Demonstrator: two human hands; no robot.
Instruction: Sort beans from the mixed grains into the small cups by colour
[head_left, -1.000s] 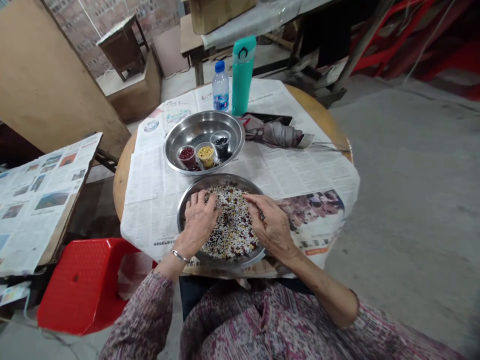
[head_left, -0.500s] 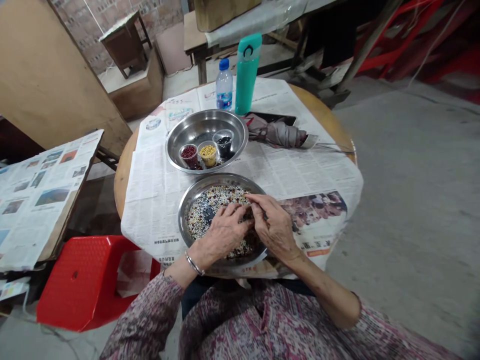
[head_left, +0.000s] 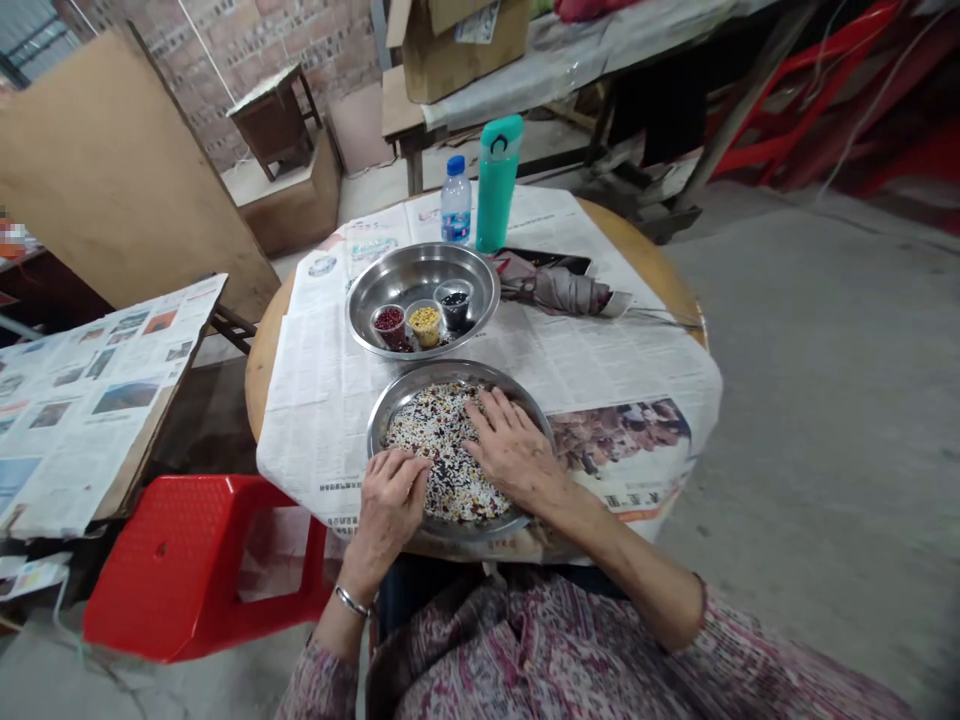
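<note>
A round metal plate (head_left: 381,412) holds a spread of white grains (head_left: 427,425) mixed with dark, red and yellow beans. Over the plate's left rim is my left hand (head_left: 390,505), its fingers bent and drawn together near the thumb; whatever is in them is hidden. My right hand (head_left: 517,455) lies on the right part of the grains with its fingers spread, touching them. Just behind sits a wider metal basin (head_left: 390,275) with three clear cups: one of red beans (head_left: 389,320), one of yellow beans (head_left: 425,322) and one of black beans (head_left: 454,306).
Newspaper (head_left: 300,390) covers the round table (head_left: 264,375). Behind the basin stand a water bottle (head_left: 456,205) and a teal bottle (head_left: 498,190), with a folded umbrella (head_left: 559,285) to their right. At the left are a red stool (head_left: 169,570) and a newspaper-covered board (head_left: 97,385).
My hands were together over the grains and have parted: the left moved to the plate's left rim, the right opened flat on the grains. The view has tilted up a little.
</note>
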